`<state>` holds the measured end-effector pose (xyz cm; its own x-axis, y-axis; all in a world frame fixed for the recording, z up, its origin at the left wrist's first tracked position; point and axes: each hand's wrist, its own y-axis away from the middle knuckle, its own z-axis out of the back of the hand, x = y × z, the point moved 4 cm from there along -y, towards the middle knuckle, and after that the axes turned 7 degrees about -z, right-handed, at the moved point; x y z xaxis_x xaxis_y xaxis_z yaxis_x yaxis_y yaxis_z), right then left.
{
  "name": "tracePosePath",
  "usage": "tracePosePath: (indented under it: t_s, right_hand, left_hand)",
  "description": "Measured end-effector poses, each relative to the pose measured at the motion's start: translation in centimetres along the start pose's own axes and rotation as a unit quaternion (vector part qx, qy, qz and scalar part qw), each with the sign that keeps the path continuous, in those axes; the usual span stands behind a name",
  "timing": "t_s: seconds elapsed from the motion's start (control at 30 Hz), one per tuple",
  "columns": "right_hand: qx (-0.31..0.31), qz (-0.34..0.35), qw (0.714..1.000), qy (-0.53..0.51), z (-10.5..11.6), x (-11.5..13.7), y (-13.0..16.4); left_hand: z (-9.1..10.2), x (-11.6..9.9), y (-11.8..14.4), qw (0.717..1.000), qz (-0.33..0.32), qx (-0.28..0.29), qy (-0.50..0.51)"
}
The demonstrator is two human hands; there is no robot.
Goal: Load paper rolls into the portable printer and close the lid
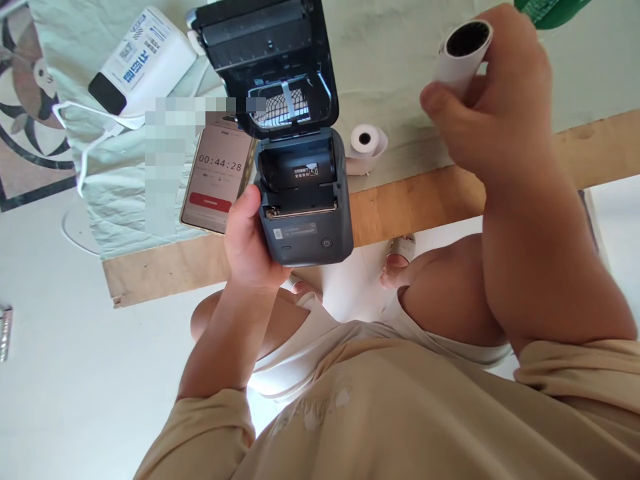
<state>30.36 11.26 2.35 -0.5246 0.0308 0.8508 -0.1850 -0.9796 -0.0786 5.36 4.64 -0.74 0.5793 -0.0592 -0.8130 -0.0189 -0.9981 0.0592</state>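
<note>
My left hand (250, 243) grips a small dark grey label printer (300, 200) by its left side, above the table's wooden edge. The printer's lid (267, 63) stands open and its paper bay looks empty. My right hand (493, 100) is raised to the right of the printer and holds a white paper roll (463, 57), whose dark hollow core faces me. A second white paper roll (367, 143) lies on the pale cloth just right of the printer.
A phone (217, 180) showing a timer of 00:44:28 lies left of the printer. A white power bank (143, 60) with a white cable sits at the back left. A pale green cloth (400, 60) covers the wooden table (425, 197). A green object (550, 10) shows at the top right.
</note>
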Motion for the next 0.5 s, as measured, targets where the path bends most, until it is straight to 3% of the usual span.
tracePosePath:
  t_s: [0.1, 0.2, 0.27, 0.33, 0.4, 0.5]
  right_hand:
    - [-0.039, 0.027, 0.986, 0.158, 0.1, -0.7, -0.7]
    - [-0.038, 0.022, 0.982, 0.181, 0.2, -1.0, -1.0]
    - [-0.065, 0.081, 0.979, 0.178, 0.5, 0.1, -0.3]
    - [-0.088, 0.188, 0.967, 0.151, 0.4, 2.1, 1.2]
    - [-0.029, 0.241, 0.963, 0.120, -0.7, 3.4, 2.7]
    - [0.074, 0.250, 0.956, 0.132, -3.7, 3.6, 4.2]
  left_hand:
    - [-0.1, -0.1, 0.0, 1.000, -0.001, 0.013, 0.006]
    - [-0.1, 0.1, 0.1, 0.999, -0.001, 0.026, 0.023]
    - [-0.1, 0.1, 0.2, 0.999, 0.000, 0.027, 0.031]
    - [-0.1, 0.1, 0.2, 0.999, 0.004, 0.027, 0.039]
    - [-0.3, -0.1, 0.3, 0.999, 0.010, 0.028, 0.042]
    - [-0.7, -0.4, 0.3, 0.998, 0.017, 0.042, 0.043]
